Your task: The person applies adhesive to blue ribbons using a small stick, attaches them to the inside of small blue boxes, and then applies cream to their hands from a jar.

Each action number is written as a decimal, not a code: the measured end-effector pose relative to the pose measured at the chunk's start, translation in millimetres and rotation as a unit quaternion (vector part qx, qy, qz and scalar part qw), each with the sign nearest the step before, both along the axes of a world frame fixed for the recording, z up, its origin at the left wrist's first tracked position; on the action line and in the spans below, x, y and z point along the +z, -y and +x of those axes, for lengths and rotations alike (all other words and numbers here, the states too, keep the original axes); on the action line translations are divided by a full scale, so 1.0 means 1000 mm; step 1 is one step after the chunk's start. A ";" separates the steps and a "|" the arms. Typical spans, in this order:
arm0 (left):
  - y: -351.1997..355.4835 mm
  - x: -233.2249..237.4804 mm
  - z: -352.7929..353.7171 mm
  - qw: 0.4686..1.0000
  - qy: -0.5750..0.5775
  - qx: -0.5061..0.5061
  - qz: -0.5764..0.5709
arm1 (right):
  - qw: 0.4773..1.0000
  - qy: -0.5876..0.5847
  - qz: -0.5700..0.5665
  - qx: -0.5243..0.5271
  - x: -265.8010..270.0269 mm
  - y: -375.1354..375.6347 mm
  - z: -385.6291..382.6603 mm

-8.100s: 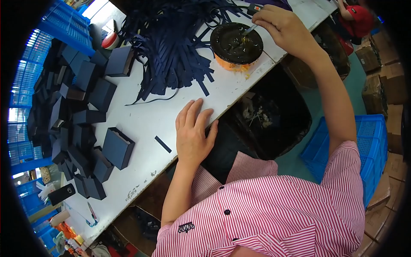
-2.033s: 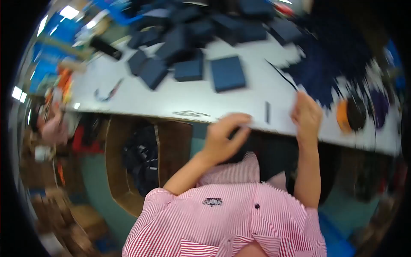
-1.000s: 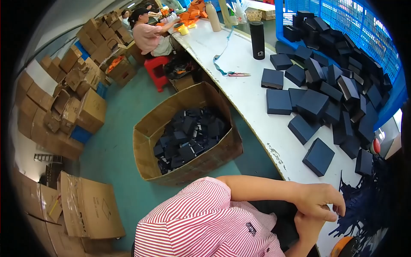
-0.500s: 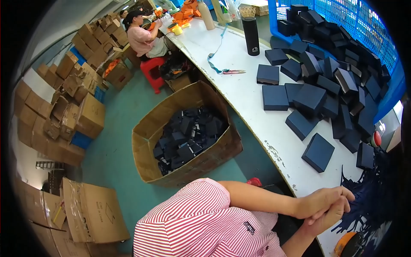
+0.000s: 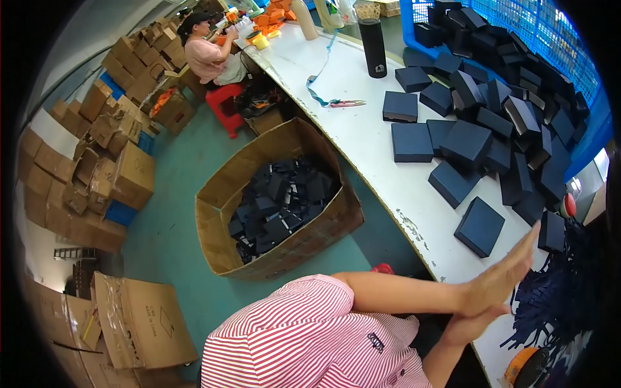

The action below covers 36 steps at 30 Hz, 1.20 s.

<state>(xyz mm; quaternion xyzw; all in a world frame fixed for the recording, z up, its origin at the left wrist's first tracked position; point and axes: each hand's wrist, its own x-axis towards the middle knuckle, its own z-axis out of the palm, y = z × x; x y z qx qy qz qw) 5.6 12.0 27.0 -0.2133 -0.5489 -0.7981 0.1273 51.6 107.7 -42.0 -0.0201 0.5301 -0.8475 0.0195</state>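
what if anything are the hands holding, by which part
Nothing visible: the left hand and right hand are together; whether something small lies between them cannot be told.

Person wears short-sleeved shirt (image 5: pixel 294 346), thin red-pink and white stripes. Stripes curve over left shoulder and down sleeve (image 5: pixel 321 292). Small dark embroidered marking (image 5: pixel 375 343) on chest, dark round button (image 5: pixel 402 373) near front edge. Left forearm bare.
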 end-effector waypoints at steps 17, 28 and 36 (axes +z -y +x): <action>-0.049 -0.006 0.050 0.998 0.028 0.052 0.020 | 0.926 -0.196 -0.302 0.110 0.110 0.012 -0.034; 0.003 0.014 -0.003 0.901 0.134 -0.336 0.239 | 0.922 -0.147 -0.358 -0.001 0.039 0.019 -0.036; -0.037 -0.022 0.042 0.881 0.203 -0.245 0.349 | 0.795 -0.159 -0.508 0.289 0.080 0.016 -0.041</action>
